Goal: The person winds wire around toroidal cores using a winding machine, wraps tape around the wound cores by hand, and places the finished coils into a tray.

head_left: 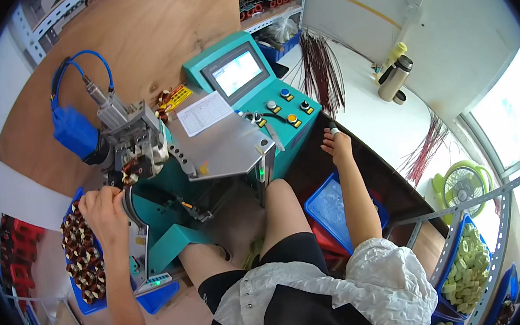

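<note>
While left hand (pixel 105 212) perhaps grips machine (pixel 141 149), right (pixel 336 146) rests.

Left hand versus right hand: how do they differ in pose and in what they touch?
The left hand is curled at the teal machine, next to the copper-wound coil in its fixture; the right hand lies flat and open on the dark table edge. The left hand sits above a blue tray of coils, the right hand above a blue bin. The right hand has a taped fingertip. Both are bare.

Two bottles (pixel 395 71), one fan (pixel 463 184), one screen (pixel 237 73)
</note>
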The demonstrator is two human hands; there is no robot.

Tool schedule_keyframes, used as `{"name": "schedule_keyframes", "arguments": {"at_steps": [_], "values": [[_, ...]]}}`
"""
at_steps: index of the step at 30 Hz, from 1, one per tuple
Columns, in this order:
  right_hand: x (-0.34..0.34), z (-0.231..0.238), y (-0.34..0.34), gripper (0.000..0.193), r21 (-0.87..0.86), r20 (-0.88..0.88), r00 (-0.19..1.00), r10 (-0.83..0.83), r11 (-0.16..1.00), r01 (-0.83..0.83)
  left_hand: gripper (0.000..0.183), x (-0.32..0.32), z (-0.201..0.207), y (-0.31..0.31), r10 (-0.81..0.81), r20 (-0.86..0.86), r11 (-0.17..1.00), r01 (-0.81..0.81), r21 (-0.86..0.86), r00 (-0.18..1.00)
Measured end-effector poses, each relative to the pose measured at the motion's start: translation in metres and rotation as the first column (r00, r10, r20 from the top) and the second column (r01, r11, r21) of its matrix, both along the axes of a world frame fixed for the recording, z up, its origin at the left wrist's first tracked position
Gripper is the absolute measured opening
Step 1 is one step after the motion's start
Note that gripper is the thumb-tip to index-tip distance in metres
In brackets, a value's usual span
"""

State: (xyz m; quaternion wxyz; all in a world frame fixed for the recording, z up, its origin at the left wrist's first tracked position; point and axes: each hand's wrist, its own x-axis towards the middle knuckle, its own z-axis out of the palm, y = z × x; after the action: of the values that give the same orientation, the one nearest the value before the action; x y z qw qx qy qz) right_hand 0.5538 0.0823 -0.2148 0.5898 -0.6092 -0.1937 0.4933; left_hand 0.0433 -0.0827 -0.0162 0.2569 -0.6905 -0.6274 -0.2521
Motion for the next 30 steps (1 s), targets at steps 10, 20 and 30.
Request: {"name": "schedule_keyframes", "arguments": {"at_steps": [10, 20, 30], "values": [[0.035, 0.01, 0.068, 0.026, 0.079, 0.914, 0.356, -0.195, 0.946, 0.315, 0.017, 0.006, -0.027, -0.049, 0.154, 0.401, 0.988, -0.139, -0.068, 0.903], [0.072, 0.003, 0.048, 0.017, 0.093, -0.146, 0.983, 0.11, 0.991, -0.096, 0.016, 0.059, -0.034, -0.061, -0.019, 0.588, 0.997, 0.062, -0.054, 0.809], [-0.185, 0.07, -0.151, 0.011, 0.396, 0.177, 0.531, 0.829, 0.434, -0.809, 0.041, 0.136, -0.05, -0.027, -0.165, 0.861, 0.751, 0.627, -0.207, 0.481]]}}
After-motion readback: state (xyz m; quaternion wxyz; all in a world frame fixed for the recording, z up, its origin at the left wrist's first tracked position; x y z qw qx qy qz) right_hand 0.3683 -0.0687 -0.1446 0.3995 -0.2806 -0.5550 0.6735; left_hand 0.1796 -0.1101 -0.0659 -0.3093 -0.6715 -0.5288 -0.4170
